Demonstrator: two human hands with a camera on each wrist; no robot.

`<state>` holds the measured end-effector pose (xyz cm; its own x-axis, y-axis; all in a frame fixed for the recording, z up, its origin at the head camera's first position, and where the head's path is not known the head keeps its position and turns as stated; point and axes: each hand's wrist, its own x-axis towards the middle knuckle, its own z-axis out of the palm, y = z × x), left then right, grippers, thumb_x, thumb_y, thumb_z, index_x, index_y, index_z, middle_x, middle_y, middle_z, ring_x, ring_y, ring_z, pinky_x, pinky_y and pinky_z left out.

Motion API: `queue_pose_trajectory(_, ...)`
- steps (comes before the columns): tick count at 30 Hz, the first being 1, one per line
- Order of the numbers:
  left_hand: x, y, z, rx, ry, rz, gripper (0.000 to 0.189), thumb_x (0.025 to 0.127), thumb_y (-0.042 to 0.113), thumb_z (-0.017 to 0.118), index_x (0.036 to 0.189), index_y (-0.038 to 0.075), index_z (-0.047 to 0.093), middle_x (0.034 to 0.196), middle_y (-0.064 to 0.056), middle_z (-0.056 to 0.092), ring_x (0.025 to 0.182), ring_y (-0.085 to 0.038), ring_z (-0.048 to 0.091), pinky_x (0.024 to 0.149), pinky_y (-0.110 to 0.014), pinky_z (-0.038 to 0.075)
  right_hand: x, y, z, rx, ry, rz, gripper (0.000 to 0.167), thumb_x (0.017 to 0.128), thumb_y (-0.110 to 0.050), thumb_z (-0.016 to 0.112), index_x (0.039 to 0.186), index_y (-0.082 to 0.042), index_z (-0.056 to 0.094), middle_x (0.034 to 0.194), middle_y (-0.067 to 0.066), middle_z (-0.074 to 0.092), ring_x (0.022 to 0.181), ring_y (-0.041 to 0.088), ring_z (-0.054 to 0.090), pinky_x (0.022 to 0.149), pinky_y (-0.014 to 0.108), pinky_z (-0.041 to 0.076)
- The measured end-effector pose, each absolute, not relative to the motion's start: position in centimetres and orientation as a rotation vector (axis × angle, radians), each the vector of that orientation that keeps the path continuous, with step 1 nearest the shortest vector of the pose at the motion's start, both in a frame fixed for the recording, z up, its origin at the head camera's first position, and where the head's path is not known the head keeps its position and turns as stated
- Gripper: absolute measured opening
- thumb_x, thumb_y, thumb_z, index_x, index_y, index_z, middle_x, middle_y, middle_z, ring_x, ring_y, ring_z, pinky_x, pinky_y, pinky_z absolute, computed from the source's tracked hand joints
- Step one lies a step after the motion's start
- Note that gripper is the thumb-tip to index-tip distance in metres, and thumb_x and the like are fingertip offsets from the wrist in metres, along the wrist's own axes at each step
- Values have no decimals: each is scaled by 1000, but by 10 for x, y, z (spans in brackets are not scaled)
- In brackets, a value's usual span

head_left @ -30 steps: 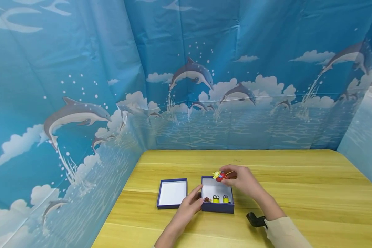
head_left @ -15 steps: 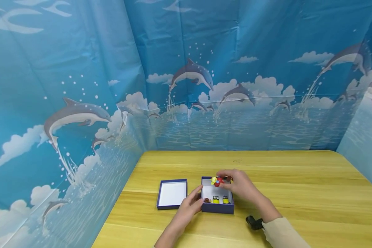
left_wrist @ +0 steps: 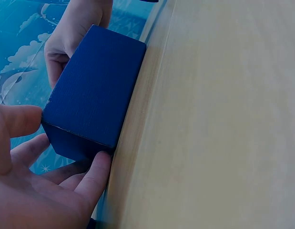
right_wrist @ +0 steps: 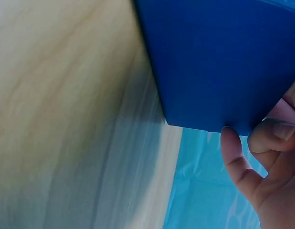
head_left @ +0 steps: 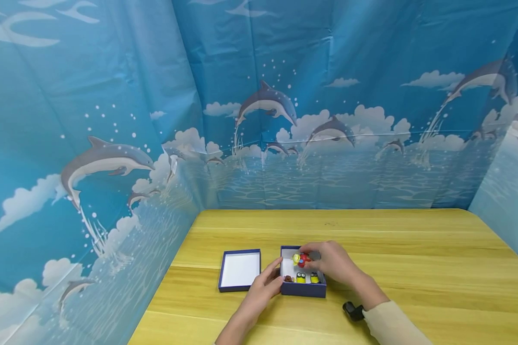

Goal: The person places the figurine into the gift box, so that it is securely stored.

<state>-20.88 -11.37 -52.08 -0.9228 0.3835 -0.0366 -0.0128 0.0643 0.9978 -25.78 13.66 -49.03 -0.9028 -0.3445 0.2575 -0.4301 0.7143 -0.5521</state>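
A small toy figure with a yellow head and a red body lies between the thumb and fingertips of my right hand. It is over the inside of the open blue box, lower than the box's far rim in the head view. My left hand rests against the box's left wall, its thumb and fingers spread along the side and corner. Along the near wall inside the box stand two yellow minion figures and a small brown figure. In the right wrist view the box wall hides the toy.
Left of the box lies its lid, white inside with blue edges, turned upward on the wooden table. A black wrist camera sits by the right cuff. A dolphin-print curtain hangs behind the table.
My right hand has moved down and slightly left, carrying the red and yellow figure from above the far rim into the box. My left hand, the box and the lid have stayed put.
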Motion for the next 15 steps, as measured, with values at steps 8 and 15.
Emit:
queue_pose_trajectory(8,-209,-114,-520,388,2080,1935,52,106,24,52,156,25,39,153,-20,42,140,-36,40,108,-48,45,-262,132,-484,692,-2820,747,35,80,-29,86,114,-26,77,101,-11,73,85,8,65,75,33,55)
queue_pose_trajectory(15,-208,-113,-521,381,2058,1962,52,105,21,53,156,25,40,153,-19,43,139,-35,43,107,-43,47,-263,125,-480,777,-2823,537,34,82,-31,85,114,-23,78,99,-8,74,81,7,64,67,29,53)
